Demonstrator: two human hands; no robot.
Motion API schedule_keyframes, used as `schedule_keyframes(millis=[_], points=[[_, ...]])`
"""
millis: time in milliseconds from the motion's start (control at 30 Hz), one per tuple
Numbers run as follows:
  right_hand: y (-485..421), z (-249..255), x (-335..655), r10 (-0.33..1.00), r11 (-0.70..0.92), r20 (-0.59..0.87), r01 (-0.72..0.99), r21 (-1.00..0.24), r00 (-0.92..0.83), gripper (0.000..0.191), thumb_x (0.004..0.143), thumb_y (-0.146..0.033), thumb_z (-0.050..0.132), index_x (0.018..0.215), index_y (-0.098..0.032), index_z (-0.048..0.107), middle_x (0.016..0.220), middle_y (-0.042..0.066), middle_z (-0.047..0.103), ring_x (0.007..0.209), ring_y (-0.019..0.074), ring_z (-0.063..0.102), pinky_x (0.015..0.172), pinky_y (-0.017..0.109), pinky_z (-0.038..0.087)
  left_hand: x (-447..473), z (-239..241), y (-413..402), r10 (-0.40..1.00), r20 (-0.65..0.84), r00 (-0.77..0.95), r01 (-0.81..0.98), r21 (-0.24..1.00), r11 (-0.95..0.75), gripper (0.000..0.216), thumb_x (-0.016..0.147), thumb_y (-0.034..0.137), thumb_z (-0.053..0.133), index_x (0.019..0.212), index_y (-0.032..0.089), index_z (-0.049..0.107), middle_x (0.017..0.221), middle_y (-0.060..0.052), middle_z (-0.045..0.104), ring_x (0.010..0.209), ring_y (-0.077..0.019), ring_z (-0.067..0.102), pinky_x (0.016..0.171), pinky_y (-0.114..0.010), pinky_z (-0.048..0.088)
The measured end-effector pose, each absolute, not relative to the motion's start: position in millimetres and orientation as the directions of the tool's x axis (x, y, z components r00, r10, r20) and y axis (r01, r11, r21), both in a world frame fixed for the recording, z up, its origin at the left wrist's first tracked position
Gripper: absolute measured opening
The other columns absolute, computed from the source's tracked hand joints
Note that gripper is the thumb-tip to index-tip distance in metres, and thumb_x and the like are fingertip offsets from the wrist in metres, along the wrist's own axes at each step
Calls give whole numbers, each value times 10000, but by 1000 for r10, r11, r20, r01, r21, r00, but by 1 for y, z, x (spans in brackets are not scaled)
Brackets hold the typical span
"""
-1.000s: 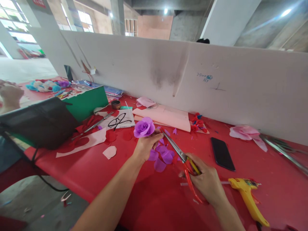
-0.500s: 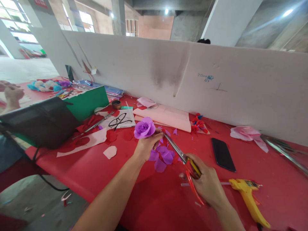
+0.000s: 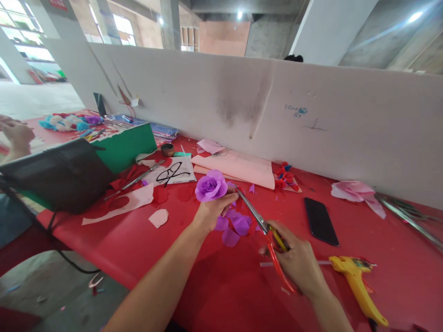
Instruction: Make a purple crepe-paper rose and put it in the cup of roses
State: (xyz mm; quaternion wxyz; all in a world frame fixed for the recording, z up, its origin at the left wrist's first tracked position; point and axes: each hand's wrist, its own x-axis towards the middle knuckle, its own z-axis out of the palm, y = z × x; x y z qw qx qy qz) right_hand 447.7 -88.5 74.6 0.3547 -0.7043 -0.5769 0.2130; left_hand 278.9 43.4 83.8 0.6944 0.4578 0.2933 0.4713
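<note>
A purple paper rose (image 3: 211,185) is held in my left hand (image 3: 212,213), its bloom facing up and toward me. My right hand (image 3: 297,256) grips scissors (image 3: 256,216) with red and yellow handles. Their blades point to the upper left, and the tips are close to my left fingertips; whether they touch the flower's base is hard to see. Below the left hand, loose purple petals (image 3: 235,226) lie on the red table (image 3: 221,286). More purple scraps (image 3: 252,188) are scattered beyond the blades.
To the right are a yellow glue gun (image 3: 358,286) and a black phone (image 3: 321,221). Folded pink paper (image 3: 238,168), eyeglasses (image 3: 171,174) and another pair of scissors (image 3: 138,179) lie farther back. A dark bag (image 3: 58,168) stands left; beyond it shows another person's hand (image 3: 17,136).
My left hand and the rose have shifted slightly right. The scissors' blades and my right hand are nearly where they were.
</note>
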Motion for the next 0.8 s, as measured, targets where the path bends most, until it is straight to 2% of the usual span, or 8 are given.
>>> schedule_keyframes(millis=[133, 233, 300, 367, 433, 533, 633, 800], points=[[-87, 71, 450, 961, -119, 76, 649, -751, 265, 384, 694, -230, 506, 1067, -239, 598, 643, 1, 712, 670, 210, 686, 602, 260, 500, 279, 83, 43, 922, 19, 387, -385, 912, 143, 142, 638, 254, 711, 680, 139, 638, 554, 35, 555, 358, -10, 296, 355, -197, 181], [-84, 65, 458, 933, -158, 148, 744, -649, 327, 342, 721, -322, 577, 1050, -233, 611, 760, 34, 721, 683, 223, 677, 596, 272, 481, 280, 82, 43, 920, 15, 391, -397, 905, 155, 135, 648, 245, 707, 673, 134, 634, 671, -9, 644, 375, -1, 294, 367, -197, 179], [-82, 62, 463, 902, -226, 182, 786, -575, 392, 339, 726, -390, 607, 1028, -237, 623, 779, 40, 710, 651, 223, 661, 573, 278, 456, 281, 81, 44, 928, -13, 373, -398, 901, 172, 146, 631, 241, 720, 664, 125, 638, 678, -16, 646, 379, 2, 294, 372, -197, 178], [-81, 59, 465, 874, -274, 178, 761, -588, 452, 355, 711, -447, 635, 998, -240, 626, 735, 35, 688, 610, 218, 640, 542, 278, 434, 282, 81, 45, 936, -51, 348, -393, 899, 195, 165, 601, 238, 743, 657, 117, 645, 601, 5, 601, 376, 1, 289, 374, -197, 172], [-80, 58, 462, 849, -249, 147, 630, -736, 507, 393, 693, -491, 658, 988, -236, 610, 692, 23, 656, 543, 188, 598, 497, 266, 416, 283, 81, 45, 939, -86, 333, -396, 891, 222, 181, 569, 229, 762, 648, 110, 650, 544, 23, 553, 378, -2, 295, 377, -196, 168], [-82, 58, 449, 855, -83, 30, 195, -977, 518, 475, 693, -516, 676, 1068, -258, 541, 709, -5, 630, 422, 112, 487, 391, 227, 365, 288, 78, 42, 925, -133, 356, -403, 871, 281, 193, 544, 224, 776, 635, 106, 653, 537, 26, 538, 378, -1, 299, 377, -199, 149], [-82, 59, 435, 887, 19, -57, -158, -987, 459, 490, 681, -442, 730, 1086, -284, 504, 715, -30, 622, 394, 71, 439, 360, 196, 352, 298, 71, 32, 890, -183, 418, -362, 865, 348, 204, 543, 240, 779, 647, 110, 660, 527, 34, 523, 372, -1, 299, 379, -206, 130], [-79, 54, 427, 893, -15, -154, -313, -950, 423, 433, 650, -349, 779, 989, -237, 534, 639, -53, 589, 411, 58, 465, 349, 156, 351, 312, 59, 14, 857, -187, 480, -294, 886, 358, 194, 587, 269, 762, 636, 116, 652, 508, 42, 495, 379, -4, 298, 389, -209, 156]])
